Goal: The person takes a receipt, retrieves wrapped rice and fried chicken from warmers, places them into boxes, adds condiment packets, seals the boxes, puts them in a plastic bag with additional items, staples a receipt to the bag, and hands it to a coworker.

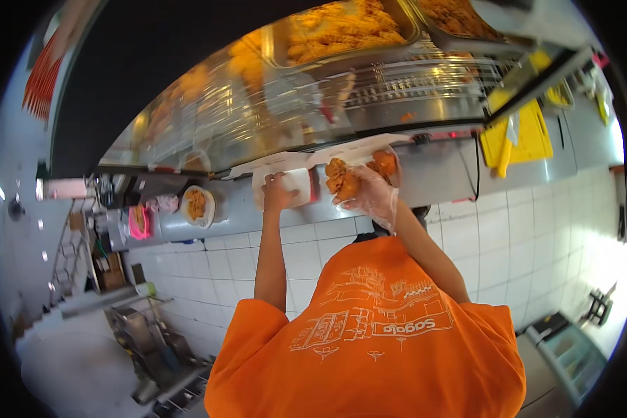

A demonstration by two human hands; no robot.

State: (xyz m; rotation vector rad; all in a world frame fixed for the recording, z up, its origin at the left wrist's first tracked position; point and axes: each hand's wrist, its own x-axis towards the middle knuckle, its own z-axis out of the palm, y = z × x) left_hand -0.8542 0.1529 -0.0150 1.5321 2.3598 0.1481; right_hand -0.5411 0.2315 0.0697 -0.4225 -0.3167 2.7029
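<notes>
My left hand (278, 194) is bare and rests, fingers spread, on the white inside of an open cardboard box (299, 184) on the steel counter. My right hand (373, 190), in a clear plastic glove, holds a piece of fried chicken (343, 180) over a second open box (339, 153). Another piece of fried chicken (383, 163) lies in that box, just beyond my right fingers. Both lids stand raised against the foot of the glass display case.
The glass case (292, 112) holds trays of fried chicken (345, 31) just beyond the boxes. A white bowl of fried food (195, 205) and a pink basket (140, 222) stand left. To the right, a yellow-handled knife (504, 157) lies on a yellow cutting board (530, 130).
</notes>
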